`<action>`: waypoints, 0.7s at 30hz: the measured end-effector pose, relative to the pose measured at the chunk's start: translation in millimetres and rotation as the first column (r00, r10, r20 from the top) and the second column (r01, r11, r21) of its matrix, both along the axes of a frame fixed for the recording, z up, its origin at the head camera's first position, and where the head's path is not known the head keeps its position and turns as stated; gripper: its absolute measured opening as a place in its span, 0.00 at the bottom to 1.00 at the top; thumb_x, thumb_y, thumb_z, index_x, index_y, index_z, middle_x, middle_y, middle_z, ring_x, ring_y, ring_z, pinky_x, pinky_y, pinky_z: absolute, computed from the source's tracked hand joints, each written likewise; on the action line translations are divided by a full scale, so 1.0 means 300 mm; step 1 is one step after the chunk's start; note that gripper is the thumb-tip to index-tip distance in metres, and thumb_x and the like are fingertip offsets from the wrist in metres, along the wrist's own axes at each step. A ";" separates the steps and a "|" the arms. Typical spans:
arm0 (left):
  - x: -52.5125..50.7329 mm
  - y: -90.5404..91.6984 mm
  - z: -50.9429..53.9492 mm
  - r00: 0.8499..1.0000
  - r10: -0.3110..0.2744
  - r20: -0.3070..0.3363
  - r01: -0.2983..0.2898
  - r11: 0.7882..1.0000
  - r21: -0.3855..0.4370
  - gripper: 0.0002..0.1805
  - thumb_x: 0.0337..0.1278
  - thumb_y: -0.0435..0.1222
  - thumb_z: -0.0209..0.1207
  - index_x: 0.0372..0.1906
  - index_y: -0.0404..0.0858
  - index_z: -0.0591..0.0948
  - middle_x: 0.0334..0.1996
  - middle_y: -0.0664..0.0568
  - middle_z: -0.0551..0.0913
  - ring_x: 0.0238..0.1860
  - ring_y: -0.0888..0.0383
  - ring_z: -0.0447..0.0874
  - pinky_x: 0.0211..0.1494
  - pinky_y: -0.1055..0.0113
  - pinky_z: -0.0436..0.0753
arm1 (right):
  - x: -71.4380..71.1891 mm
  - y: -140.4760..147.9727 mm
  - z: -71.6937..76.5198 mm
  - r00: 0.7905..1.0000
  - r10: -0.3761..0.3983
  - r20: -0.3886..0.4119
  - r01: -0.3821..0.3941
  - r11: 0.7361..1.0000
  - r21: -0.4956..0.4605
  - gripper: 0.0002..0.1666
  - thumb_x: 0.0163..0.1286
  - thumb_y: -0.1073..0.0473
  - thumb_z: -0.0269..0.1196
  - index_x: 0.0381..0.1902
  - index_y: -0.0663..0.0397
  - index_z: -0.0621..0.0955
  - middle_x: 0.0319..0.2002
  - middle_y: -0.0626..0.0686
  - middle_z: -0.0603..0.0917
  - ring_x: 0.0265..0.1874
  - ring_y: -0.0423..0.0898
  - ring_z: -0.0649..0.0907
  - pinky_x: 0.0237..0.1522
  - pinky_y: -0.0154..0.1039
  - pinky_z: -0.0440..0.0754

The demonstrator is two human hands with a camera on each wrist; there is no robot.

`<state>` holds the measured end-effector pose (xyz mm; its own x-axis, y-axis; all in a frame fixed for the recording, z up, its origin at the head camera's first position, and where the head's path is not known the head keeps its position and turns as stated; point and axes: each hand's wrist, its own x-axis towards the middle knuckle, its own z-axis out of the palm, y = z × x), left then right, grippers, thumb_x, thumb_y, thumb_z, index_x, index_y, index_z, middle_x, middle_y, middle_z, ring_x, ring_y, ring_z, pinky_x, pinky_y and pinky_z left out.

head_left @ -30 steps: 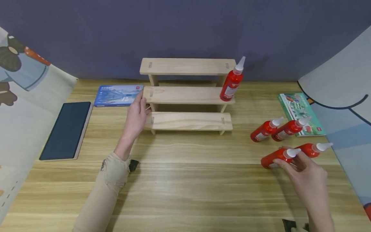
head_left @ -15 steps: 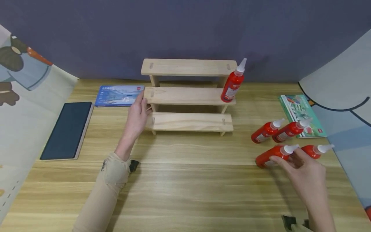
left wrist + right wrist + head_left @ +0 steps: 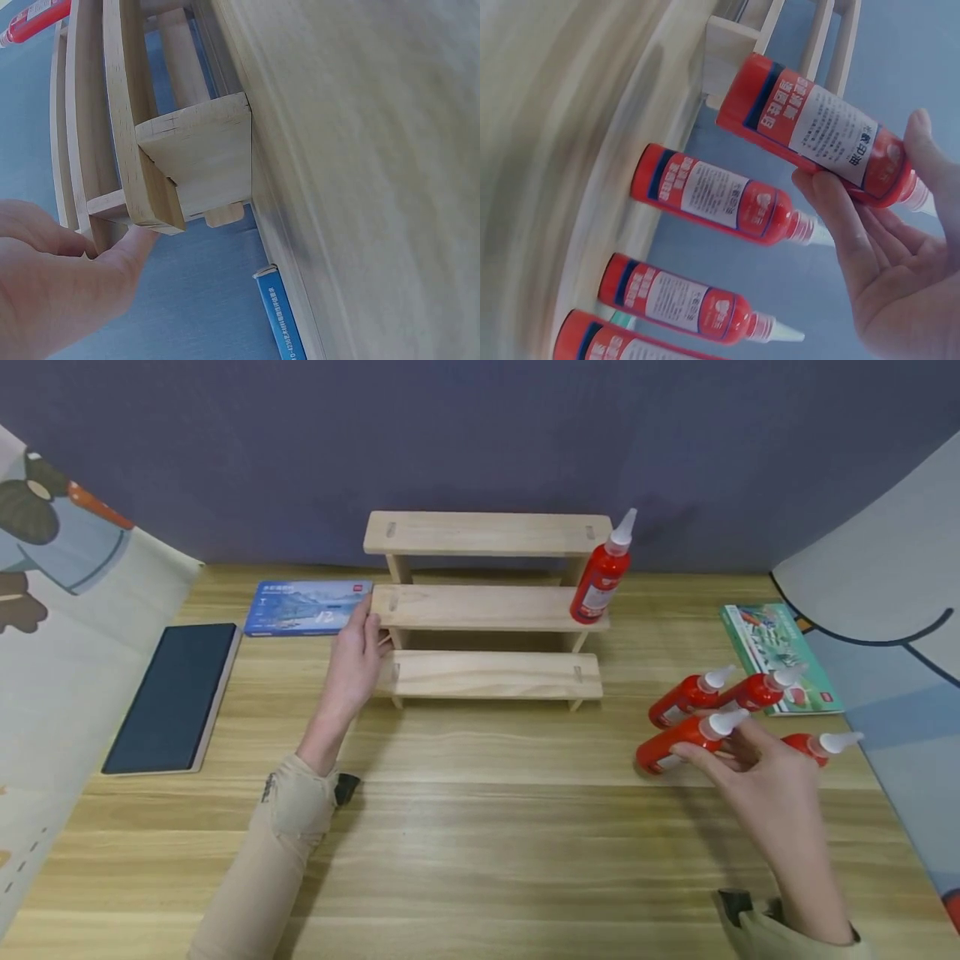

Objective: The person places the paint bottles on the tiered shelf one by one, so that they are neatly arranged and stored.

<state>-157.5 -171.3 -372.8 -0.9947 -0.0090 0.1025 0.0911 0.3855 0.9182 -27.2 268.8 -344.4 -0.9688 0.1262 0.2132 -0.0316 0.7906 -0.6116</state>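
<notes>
Right hand [image 3: 772, 785] pinches the red bottle [image 3: 678, 745] near its shoulder, thumb one side, fingers the other, base off the tabletop [image 3: 487, 843]; bottle is right of the wooden rack [image 3: 480, 607], just in front of two standing bottles [image 3: 684, 700], with a third bottle [image 3: 813, 746] partly hidden by the hand. Left hand [image 3: 355, 660] grips the rack's left end around the middle step. Shelf bottle [image 3: 597, 589] stands at that step's right end. Handling, my guess: fairly light, fill level can't be told; glossy wall looks like semi-soft plastic, a bit slippery, squeezable, hardly fragile. Best hold likely the upper body under the shoulder, modest pressure; slim white nozzle [image 3: 729, 721] looks a poor grip, hard squeezing might push contents out.
</notes>
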 end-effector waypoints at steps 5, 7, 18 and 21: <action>0.000 -0.003 -0.001 1.000 0.006 -0.004 -0.006 1.000 -0.006 0.31 0.91 0.38 0.34 0.85 0.27 0.49 0.76 0.27 0.66 0.70 0.36 0.78 0.71 0.56 0.84 | -0.017 -0.019 0.012 1.000 0.029 0.000 -0.029 0.999 -0.021 0.33 0.62 0.57 0.83 0.58 0.73 0.84 0.48 0.74 0.88 0.44 0.72 0.89 0.34 0.08 0.75; 0.000 -0.004 -0.001 1.000 0.008 -0.004 -0.008 1.000 -0.012 0.31 0.91 0.38 0.34 0.85 0.27 0.49 0.76 0.27 0.66 0.69 0.36 0.78 0.71 0.56 0.84 | -0.023 -0.027 0.017 0.999 0.037 -0.010 -0.037 0.999 -0.027 0.34 0.62 0.58 0.83 0.59 0.73 0.84 0.49 0.74 0.88 0.44 0.72 0.89 0.34 0.08 0.75; -0.003 -0.001 -0.002 1.000 0.002 0.000 -0.002 1.000 -0.001 0.31 0.91 0.38 0.35 0.85 0.27 0.50 0.76 0.27 0.65 0.70 0.36 0.78 0.71 0.55 0.84 | -0.043 -0.061 0.055 0.997 0.063 -0.046 -0.064 0.998 -0.027 0.36 0.61 0.57 0.83 0.61 0.71 0.84 0.49 0.71 0.89 0.44 0.70 0.89 0.35 0.08 0.76; -0.003 -0.001 -0.002 1.000 0.005 -0.003 -0.005 1.000 -0.001 0.30 0.91 0.37 0.35 0.85 0.27 0.50 0.75 0.26 0.66 0.69 0.36 0.78 0.70 0.55 0.84 | -0.052 -0.068 0.061 0.997 0.065 -0.045 -0.067 0.997 -0.028 0.35 0.60 0.58 0.84 0.60 0.71 0.84 0.49 0.72 0.88 0.44 0.71 0.89 0.35 0.07 0.75</action>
<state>-158.5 -171.6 -373.5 -0.9943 -0.0139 0.1054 0.0919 0.3871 0.9174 -42.8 248.4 -326.1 -0.9650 0.0693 0.2531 -0.1105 0.7675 -0.6315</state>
